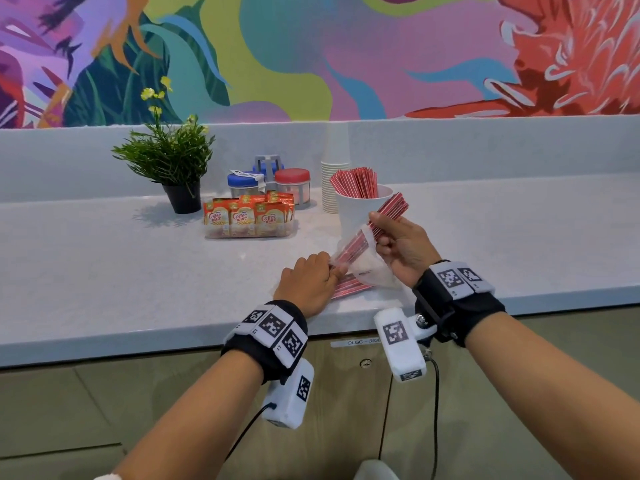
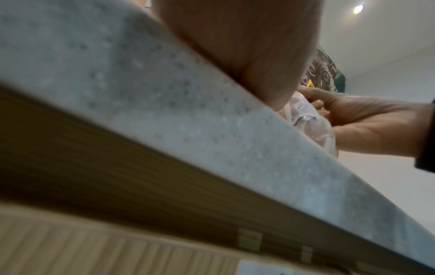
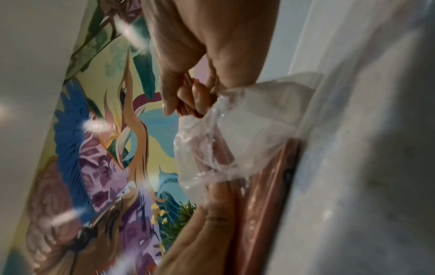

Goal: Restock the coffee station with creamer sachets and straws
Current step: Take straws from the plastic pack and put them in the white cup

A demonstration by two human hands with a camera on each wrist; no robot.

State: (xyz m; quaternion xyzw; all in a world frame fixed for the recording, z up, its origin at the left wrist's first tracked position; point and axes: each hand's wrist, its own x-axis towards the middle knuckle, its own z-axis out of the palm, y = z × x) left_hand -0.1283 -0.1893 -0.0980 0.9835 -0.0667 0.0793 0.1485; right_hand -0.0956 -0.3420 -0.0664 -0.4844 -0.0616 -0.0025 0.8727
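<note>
Near the counter (image 1: 138, 271) front edge, right hand (image 1: 403, 242) fingers curl round a straw bunch (image 1: 389, 211) half inside a clear bag (image 1: 367, 268). Left hand (image 1: 308, 280) pinches the bag's end, fingertips hidden. Both wrist views are blurry.

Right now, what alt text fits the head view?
The right hand grips a bundle of red straws, drawing it from a clear plastic bag that the left hand holds on the counter. Behind stands a white cup of straws.
</note>
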